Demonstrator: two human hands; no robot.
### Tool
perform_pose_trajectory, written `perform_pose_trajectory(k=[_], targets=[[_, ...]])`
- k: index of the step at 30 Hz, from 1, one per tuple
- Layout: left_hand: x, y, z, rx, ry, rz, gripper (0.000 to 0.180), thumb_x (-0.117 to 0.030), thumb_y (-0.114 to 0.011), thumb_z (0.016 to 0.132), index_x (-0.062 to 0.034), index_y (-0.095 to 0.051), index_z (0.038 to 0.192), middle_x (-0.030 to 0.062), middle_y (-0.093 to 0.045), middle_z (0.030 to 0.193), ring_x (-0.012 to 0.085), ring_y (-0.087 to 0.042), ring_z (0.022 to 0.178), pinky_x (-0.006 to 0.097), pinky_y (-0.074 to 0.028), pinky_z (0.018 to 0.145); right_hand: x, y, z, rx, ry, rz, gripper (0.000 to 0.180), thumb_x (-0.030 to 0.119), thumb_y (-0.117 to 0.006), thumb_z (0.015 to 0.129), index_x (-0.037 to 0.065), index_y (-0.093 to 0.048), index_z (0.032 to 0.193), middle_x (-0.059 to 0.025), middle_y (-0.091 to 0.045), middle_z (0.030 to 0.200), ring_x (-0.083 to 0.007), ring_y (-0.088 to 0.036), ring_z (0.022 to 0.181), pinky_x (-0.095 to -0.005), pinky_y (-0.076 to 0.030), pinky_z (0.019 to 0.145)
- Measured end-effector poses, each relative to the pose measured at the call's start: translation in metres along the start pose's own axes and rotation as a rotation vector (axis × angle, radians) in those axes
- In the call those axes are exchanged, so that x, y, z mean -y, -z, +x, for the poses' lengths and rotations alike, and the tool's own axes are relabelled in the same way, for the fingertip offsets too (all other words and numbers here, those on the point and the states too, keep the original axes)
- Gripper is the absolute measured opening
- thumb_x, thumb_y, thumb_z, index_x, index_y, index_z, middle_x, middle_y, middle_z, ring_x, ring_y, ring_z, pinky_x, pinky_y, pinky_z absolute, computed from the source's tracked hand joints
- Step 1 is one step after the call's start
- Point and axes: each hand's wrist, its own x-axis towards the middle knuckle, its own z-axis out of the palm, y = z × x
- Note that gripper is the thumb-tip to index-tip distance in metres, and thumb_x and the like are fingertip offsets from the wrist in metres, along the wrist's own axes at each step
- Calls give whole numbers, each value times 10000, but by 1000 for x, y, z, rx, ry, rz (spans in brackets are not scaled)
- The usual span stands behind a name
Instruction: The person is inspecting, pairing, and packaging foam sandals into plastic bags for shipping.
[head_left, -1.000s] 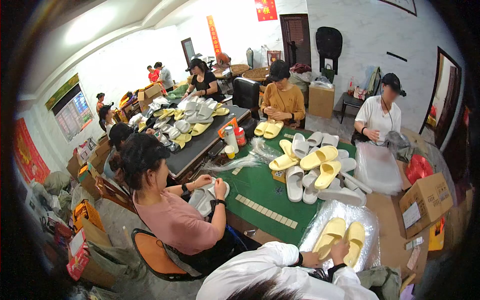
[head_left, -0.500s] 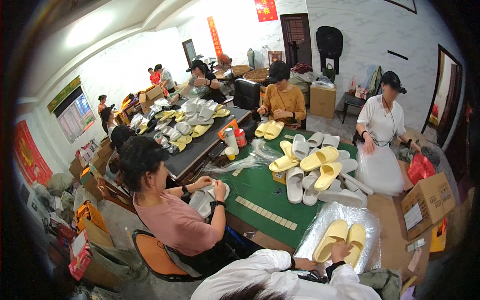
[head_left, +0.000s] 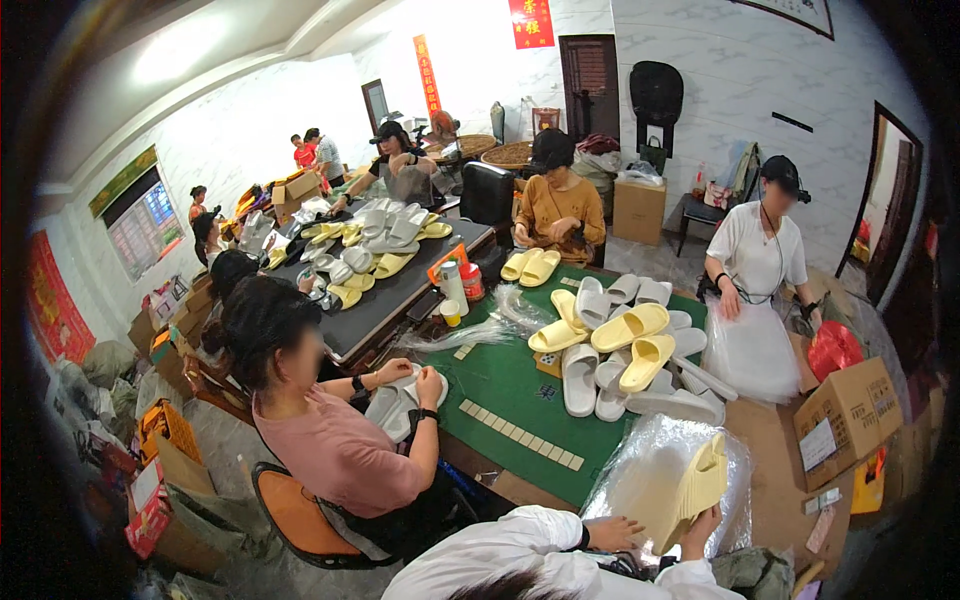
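Landmark: plastic stack (head_left: pixel 618 480), glossy and see-through, laid flat in front of you on the green-topped table (head_left: pixel 500 385).

Item, yellow slipper (head_left: pixel 705 490): over the near right part of the plastic stack, tilted up off it, ribbed side showing. At least one — you cannot tell whether a second is pressed against it.

Item, your right hand (head_left: pixel 702 528): at the near right of the plastic stack, fingers grasping the yellow slipper from its right side.

Item, your left hand (head_left: pixel 612 533): at the near edge of the plastic stack, just beside the slipper's lower end; fingers extended and released, holding nothing visible. Contact with the plastic cannot be told.

Item, slipper pile (head_left: pixel 630 328): grey and yellow, heaped beyond the plastic stack.

Item, cream tiles (head_left: pixel 520 435): one long row, left of the plastic stack.

Item, co-worker in pink (head_left: pixel 340 450): seated left of the plastic stack, both hands at a grey slipper (head_left: pixel 390 410).

Item, cardboard box (head_left: pixel 848 415): right of the plastic stack, well apart — red bag (head_left: pixel 836 346) behind it.
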Motion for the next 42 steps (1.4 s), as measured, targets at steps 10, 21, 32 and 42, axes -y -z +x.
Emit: perform_pose_trajectory(k=[10,21,32,42], targets=[[5,-22,-5,286,296,89,503,-441,-466,780,-190,-473,1216,131,-304,1344,357,-243,1236,521,-238,951,10,61,-27,369,-378,-237,235,48,-600,767,-37,-587,986,-53,-624,892,-124,-590,778,-255,-461,717],[38,-32,-18,-323,341,237,218,-107,-451,767,-50,-565,943,95,-548,938,227,-512,893,363,-404,736,6,37,-31,568,-510,-397,221,99,-634,757,-15,-619,946,-50,-633,858,-102,-584,728,-237,-464,669],[54,42,-34,-277,404,273,299,-112,-425,800,-114,-514,1085,63,-527,1016,259,-536,840,353,-438,690,52,13,-39,641,-652,-461,270,141,-613,791,-16,-593,1010,-47,-632,870,-101,-592,733,-242,-469,665],[62,51,-13,-489,588,-192,145,-192,-488,801,-55,-534,791,116,-558,778,296,-540,758,405,-437,664,59,37,-38,744,-651,-512,248,102,-645,736,-9,-615,957,-22,-628,836,-90,-561,712,-240,-450,651]])
